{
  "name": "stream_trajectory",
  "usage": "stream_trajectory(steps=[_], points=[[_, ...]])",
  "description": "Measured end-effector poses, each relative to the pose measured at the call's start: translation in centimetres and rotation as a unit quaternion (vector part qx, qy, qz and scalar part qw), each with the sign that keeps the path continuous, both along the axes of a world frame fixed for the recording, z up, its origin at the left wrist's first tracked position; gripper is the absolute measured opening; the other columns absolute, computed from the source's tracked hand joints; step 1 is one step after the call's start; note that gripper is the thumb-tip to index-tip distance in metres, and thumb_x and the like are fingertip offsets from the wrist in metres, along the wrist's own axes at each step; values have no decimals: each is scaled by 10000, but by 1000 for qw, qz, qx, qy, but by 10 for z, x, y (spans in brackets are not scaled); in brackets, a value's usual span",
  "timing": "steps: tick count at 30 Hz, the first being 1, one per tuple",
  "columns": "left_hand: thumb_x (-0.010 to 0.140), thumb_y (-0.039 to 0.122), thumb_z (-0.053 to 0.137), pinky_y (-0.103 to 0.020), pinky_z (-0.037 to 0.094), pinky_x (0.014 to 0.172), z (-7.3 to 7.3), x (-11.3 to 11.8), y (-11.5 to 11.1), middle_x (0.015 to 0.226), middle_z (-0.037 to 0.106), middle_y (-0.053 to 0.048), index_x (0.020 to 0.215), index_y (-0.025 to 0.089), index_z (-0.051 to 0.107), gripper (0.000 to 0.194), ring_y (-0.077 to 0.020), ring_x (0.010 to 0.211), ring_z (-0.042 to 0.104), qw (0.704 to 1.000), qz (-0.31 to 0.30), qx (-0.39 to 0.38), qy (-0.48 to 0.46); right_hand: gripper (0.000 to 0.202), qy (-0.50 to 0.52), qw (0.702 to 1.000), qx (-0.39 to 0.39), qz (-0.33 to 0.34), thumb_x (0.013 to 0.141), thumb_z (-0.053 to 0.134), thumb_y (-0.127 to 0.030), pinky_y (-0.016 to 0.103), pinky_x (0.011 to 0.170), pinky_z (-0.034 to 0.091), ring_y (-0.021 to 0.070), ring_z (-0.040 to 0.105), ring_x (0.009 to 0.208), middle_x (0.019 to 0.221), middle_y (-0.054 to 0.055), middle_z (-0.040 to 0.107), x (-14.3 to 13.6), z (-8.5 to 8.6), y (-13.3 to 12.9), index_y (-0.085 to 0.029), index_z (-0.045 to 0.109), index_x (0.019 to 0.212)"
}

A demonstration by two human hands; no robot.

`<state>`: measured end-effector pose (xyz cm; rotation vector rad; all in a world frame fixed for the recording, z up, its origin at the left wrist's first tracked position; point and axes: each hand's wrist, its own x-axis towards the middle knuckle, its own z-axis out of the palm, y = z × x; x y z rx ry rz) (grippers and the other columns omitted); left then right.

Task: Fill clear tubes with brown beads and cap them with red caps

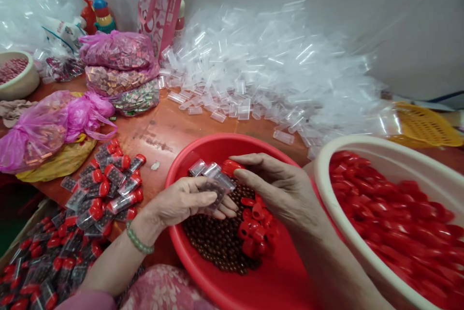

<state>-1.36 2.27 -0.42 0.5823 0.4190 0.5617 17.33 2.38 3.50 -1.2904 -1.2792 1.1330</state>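
My left hand (183,199) is closed around several clear plastic tubes (218,175), held over a red basin (286,281). At least one tube has dark balls inside, seen through its wall. Between the thumb and fingers of my right hand (290,191) is a red cap (232,167), right beside the tube ends; whether it touches them I cannot tell. Below my hands, small shiny brown balls (213,247) lie in the basin, with a cluster of loose red caps (256,232) on their right side.
A cream tub (322,165) full of red caps stands at right. Empty clear tubes (246,68) are heaped along the wall, near a yellow basket (427,124). Filled, red-capped tubes (116,174) pile up at left, below pink bags (119,51) and a white bowl (27,82).
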Motion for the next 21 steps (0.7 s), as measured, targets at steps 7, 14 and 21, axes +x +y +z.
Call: stream_trajectory(steps=[7,14,21], points=[[850,203,605,-303,443,933,16,2,-4,1042,680,-78,1037,157,654,199,-158,997,616,965,63,191,167,190,62,997,-8,-36,737,776,-349,259,685,537,139,648,733,851,1,721,1,-13,-2,-271,737,906],[821,162,615,-308,426,950,19,5,12,1059,678,-56,1024,160,679,212,-164,1003,608,954,52,235,177,138,102,994,23,-26,771,753,-301,240,726,545,125,662,769,856,-15,720,-5,-10,-3,-296,739,908],[798,151,634,-292,444,901,16,9,16,991,692,-44,1034,169,701,246,-152,936,612,953,45,229,194,157,103,992,61,-36,773,755,-279,235,739,564,127,675,796,891,-7,721,-1,-13,-6,-293,739,929]])
